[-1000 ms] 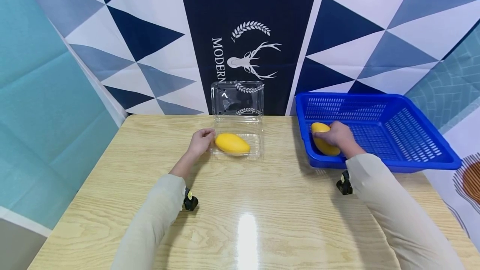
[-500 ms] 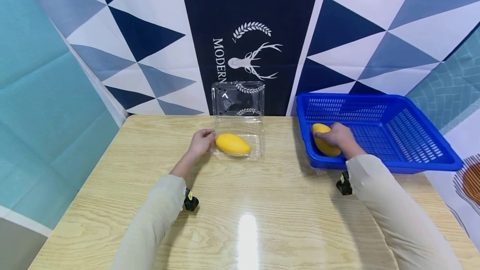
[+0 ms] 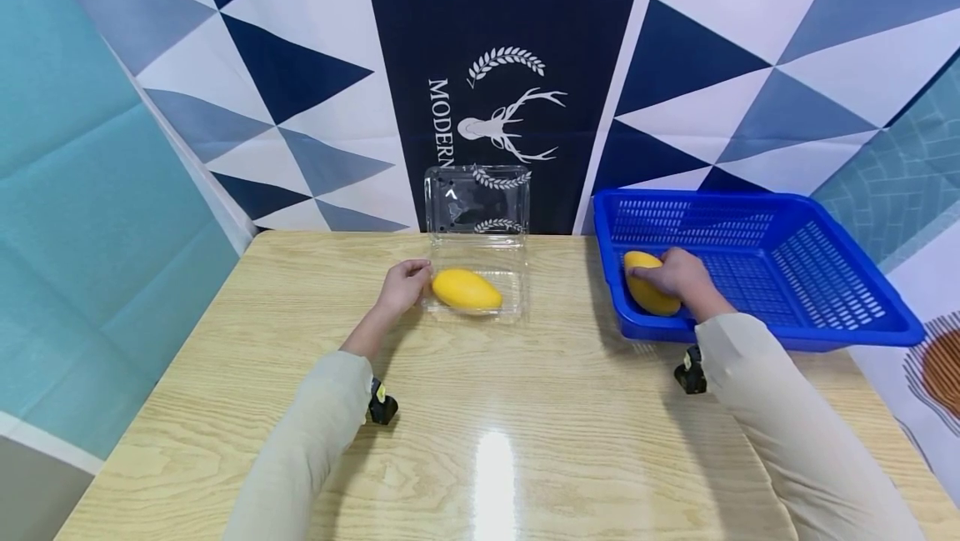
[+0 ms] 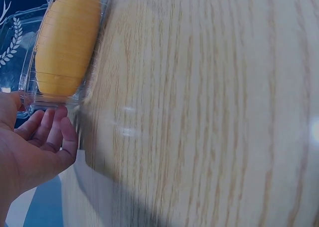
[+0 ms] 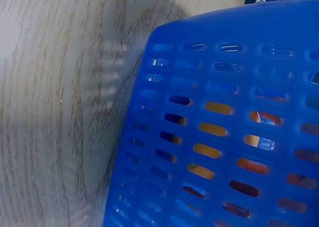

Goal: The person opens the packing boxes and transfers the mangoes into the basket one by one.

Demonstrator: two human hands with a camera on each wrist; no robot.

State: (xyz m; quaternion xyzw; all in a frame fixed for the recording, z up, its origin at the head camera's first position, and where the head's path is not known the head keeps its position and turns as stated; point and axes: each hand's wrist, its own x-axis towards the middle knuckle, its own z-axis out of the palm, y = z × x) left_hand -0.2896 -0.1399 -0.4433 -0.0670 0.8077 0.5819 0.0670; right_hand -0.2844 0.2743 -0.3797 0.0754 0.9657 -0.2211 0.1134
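Note:
A yellow mango [image 3: 467, 288] lies in the base of a clear plastic clamshell box [image 3: 513, 301], whose lid stands raised against the wall cloth. My left hand [image 3: 403, 284] holds the box's left edge between thumb and fingers. In the left wrist view, the fingertips [image 4: 61, 112] meet the rim just below the mango [image 4: 67, 42]. Over on the right, my right hand [image 3: 681, 274] grips a second mango [image 3: 647, 284] inside the blue plastic basket [image 3: 813, 220], near its left wall. From the right wrist camera the basket's slotted side [image 5: 199, 87] hides most of this hand and mango.
Both things stand at the back of a wooden table [image 3: 450, 383], close to a patterned wall cloth [image 3: 315, 66]. Light glares off the tabletop at the front centre. A small black device is strapped at each wrist.

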